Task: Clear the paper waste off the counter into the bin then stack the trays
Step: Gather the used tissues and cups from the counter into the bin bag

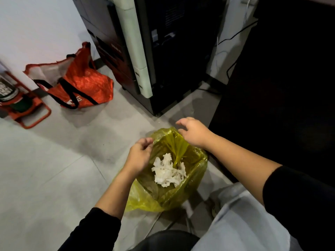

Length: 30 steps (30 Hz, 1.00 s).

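Note:
A bin lined with a yellow plastic bag (196, 169) stands on the grey floor below me. Crumpled white paper waste (167, 172) lies inside it. My left hand (139, 155) hovers over the bag's left rim with its fingers curled and apart, holding nothing. Over the far rim, my right hand (194, 133) has its fingers spread downward, touching or just above the plastic; no paper is in it. The counter and the trays are out of sight.
A large dark copier cabinet (159, 57) stands just beyond the bin. An orange shopping bag (78, 82) leans on the white wall at the left, beside an orange metal stand (25, 109). A dark counter side (281, 87) fills the right.

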Motion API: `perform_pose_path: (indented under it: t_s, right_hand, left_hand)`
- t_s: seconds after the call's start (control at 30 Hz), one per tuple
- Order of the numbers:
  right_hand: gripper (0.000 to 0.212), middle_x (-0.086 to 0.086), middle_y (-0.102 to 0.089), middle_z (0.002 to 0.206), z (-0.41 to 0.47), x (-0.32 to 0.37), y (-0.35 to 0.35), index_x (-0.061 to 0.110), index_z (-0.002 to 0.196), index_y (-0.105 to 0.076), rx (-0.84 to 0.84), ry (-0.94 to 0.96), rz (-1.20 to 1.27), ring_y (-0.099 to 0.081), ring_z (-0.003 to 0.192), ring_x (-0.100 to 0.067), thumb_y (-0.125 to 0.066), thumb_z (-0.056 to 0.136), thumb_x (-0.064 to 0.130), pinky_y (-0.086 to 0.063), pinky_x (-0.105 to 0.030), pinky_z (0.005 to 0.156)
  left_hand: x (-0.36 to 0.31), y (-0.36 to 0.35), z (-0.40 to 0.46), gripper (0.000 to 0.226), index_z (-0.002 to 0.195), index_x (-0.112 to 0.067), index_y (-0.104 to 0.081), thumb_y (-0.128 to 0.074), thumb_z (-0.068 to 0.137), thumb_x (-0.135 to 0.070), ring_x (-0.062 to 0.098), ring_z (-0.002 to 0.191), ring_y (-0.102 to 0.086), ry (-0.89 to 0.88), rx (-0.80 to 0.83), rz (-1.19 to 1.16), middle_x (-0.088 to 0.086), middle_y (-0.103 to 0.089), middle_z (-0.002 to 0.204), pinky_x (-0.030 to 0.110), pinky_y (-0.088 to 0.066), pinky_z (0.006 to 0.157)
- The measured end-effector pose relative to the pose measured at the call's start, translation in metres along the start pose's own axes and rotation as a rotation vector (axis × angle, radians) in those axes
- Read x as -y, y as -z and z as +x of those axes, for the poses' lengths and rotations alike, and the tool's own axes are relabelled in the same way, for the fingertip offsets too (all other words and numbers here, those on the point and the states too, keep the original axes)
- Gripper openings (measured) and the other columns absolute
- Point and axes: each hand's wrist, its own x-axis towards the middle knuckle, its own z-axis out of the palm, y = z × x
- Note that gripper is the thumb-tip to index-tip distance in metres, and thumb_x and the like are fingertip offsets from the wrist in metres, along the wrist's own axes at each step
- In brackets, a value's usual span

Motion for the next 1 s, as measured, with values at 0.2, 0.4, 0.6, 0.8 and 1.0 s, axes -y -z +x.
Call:
perform_pose_path:
  t_s: [0.2,0.4,0.6,0.8,1.0]
  right_hand:
    - [0.036,-0.008,-0.051,0.129,-0.039,0.037,0.089,0.010,0.129,-0.052,-0.245,0.263,-0.103,-0.049,0.119,-0.022,-0.049,0.095,0.019,-0.036,-0.028,0.100]
    - [0.035,-0.009,-0.060,0.115,-0.130,0.037,0.177,0.007,0.121,-0.059,-0.532,0.421,-0.247,-0.054,0.111,-0.021,-0.056,0.091,0.024,-0.037,-0.025,0.096]
    - [0.031,-0.010,-0.062,0.110,-0.241,-0.015,0.249,0.004,0.117,-0.061,-0.831,0.317,-0.259,-0.055,0.108,-0.022,-0.056,0.089,0.019,-0.034,-0.020,0.093]
    - [0.031,-0.004,-0.058,0.115,-0.311,-0.093,0.296,0.011,0.122,-0.059,-0.943,0.072,-0.181,-0.050,0.113,-0.016,-0.056,0.091,0.018,-0.031,-0.015,0.093]
    - [0.031,-0.006,-0.055,0.120,-0.320,-0.167,0.322,0.009,0.123,-0.057,-0.954,-0.154,-0.198,-0.045,0.119,-0.022,-0.054,0.092,0.015,-0.028,-0.018,0.095]
  left_hand:
    - [-0.089,-0.002,-0.015,0.024,0.114,-0.014,-0.064,-0.052,0.093,-0.010,0.006,0.102,-0.056,-0.468,-0.029,0.168,-0.005,-0.061,0.111,0.008,-0.040,0.085]
    - [-0.190,-0.028,-0.068,0.026,0.110,-0.024,-0.062,-0.054,0.092,-0.007,-0.008,0.105,-0.054,-0.879,-0.048,0.121,-0.019,-0.059,0.107,0.007,-0.039,0.091]
    - [-0.272,-0.107,-0.119,0.025,0.108,-0.019,-0.065,-0.057,0.089,-0.006,-0.003,0.103,-0.056,-1.169,0.035,0.062,-0.015,-0.061,0.105,0.014,-0.043,0.091]
    - [-0.340,-0.207,-0.147,0.028,0.112,-0.021,-0.063,-0.058,0.088,-0.007,-0.002,0.107,-0.052,-1.249,0.203,0.048,-0.016,-0.057,0.107,0.019,-0.041,0.094]
    - [-0.394,-0.281,-0.131,0.038,0.127,-0.023,-0.054,-0.056,0.089,-0.022,0.018,0.125,-0.038,-1.234,0.208,0.421,-0.005,-0.048,0.129,0.032,-0.034,0.104]
